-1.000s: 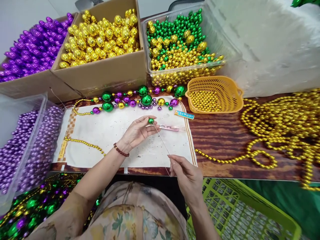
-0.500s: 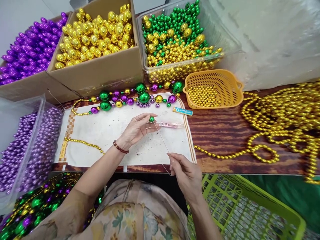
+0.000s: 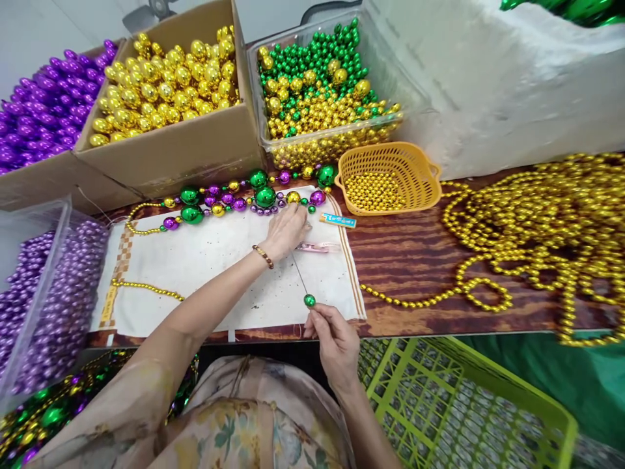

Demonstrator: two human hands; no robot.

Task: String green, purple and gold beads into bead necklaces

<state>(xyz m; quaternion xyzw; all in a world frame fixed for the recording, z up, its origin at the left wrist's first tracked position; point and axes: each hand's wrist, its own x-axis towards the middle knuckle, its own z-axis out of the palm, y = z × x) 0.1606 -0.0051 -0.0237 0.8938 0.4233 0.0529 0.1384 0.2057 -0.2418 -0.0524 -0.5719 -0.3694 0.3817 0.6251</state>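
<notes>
The right hand [image 3: 336, 345] is nearest. Its thumb and finger are pinched close together, on the thin string [image 3: 299, 273] as best I can see. The green bead [image 3: 309, 300] sits on that string, just past the fingertips and seeming to touch them. Below and to the right of this hand is a green crate [image 3: 570, 423].

From the bead, the string runs straight up to the left hand [image 3: 288, 231], over the white cloth [image 3: 209, 251]. The left hand is palm down. Its fingertips are mostly hidden, so I can't tell if they hold the string or not.

To do this well, I think the string should be kept straight but not yanked, and the pinch kept close to the bead so it can't slip off. A slack string could get knotted.

Close under the left hand's fingers lies a pink tool [image 3: 317, 247], with a blue packet [image 3: 338, 220] to the right. Just past the hand is a row of big and small beads [image 3: 266, 197]. Farther right is a yellow basket [image 3: 424, 189], and farthest off is a box of gold beads [image 3: 176, 153].
</notes>
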